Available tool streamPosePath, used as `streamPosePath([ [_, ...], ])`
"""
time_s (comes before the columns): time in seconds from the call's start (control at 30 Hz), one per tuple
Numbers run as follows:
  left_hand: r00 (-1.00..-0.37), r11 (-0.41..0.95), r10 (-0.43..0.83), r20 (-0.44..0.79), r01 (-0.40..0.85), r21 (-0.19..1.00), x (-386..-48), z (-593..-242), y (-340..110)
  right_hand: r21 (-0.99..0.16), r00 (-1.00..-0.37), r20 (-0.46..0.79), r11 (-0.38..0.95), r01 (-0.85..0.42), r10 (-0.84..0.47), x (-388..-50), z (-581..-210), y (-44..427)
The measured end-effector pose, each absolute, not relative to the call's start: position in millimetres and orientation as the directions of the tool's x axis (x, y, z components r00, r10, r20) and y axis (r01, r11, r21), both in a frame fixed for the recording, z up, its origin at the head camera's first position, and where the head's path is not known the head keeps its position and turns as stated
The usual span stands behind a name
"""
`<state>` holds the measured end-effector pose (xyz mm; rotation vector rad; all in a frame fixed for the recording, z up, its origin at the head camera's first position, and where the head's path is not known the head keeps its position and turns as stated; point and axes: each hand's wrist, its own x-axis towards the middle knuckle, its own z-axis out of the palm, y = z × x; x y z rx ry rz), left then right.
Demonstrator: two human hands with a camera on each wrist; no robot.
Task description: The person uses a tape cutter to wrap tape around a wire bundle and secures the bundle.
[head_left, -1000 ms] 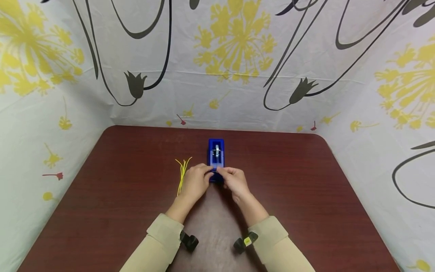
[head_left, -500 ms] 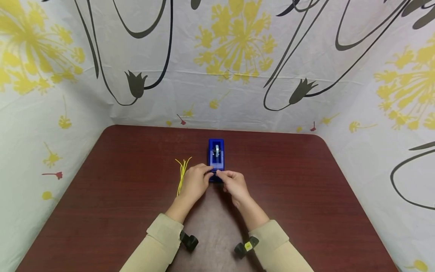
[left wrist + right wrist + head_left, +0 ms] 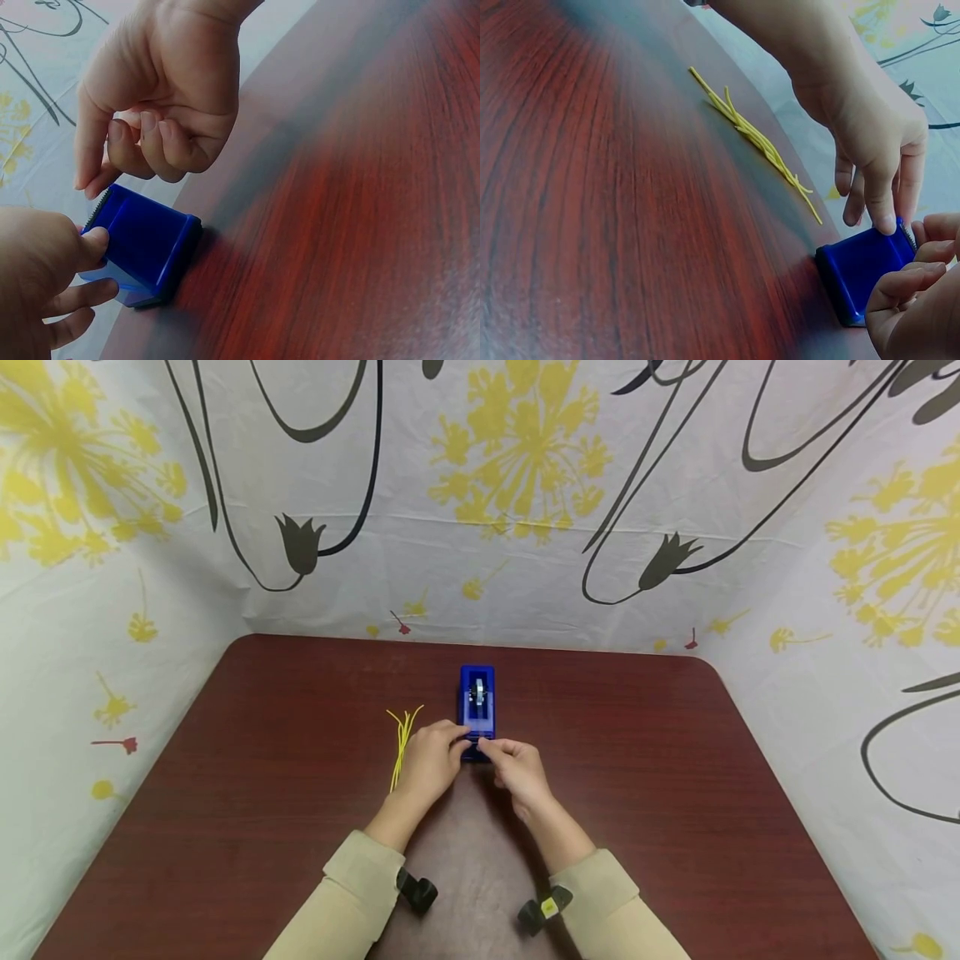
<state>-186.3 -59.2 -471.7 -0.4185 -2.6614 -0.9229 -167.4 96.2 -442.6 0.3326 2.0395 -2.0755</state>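
Note:
A blue tape dispenser with a roll of tape stands at the table's middle, its serrated end towards the person. The left hand grips that end; in the left wrist view its thumb lies on the dispenser's front by the teeth. Thumb and forefinger of the right hand pinch together at the right corner of the teeth, at the tape's end, which is too small and clear to make out well. Its other fingers are curled, as the left wrist view of the right hand shows.
A loose bundle of thin yellow strands lies left of the dispenser, partly behind the left hand in the head view. The brown table meets a patterned cloth at its back and sides.
Over the last second the right hand has drawn slightly back towards the person. The left hand and the dispenser look unmoved.

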Motion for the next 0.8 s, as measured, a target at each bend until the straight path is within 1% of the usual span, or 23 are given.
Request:
streamPosePath([
  [0.1, -0.914, 0.754, 0.174, 0.367, 0.363, 0.547, -186, -472, -59, -0.95, -0.95, -0.313, -0.022, 0.312, 0.005, -173, -458, 99],
  [0.23, -0.913, 0.757, 0.171, 0.37, 0.362, 0.544, -186, -472, -59, -0.951, -0.951, -0.307, -0.035, 0.306, 0.025, -174, -465, 98],
  [0.6, -0.907, 0.751, 0.165, 0.388, 0.37, 0.546, -187, -473, -59, -0.95, -0.951, -0.306, -0.077, 0.302, 0.043, -169, -463, 94],
  [0.8, -0.912, 0.755, 0.165, 0.376, 0.362, 0.547, -187, -473, -59, -0.949, -0.95, -0.31, -0.073, 0.306, 0.038, -169, -465, 96],
])
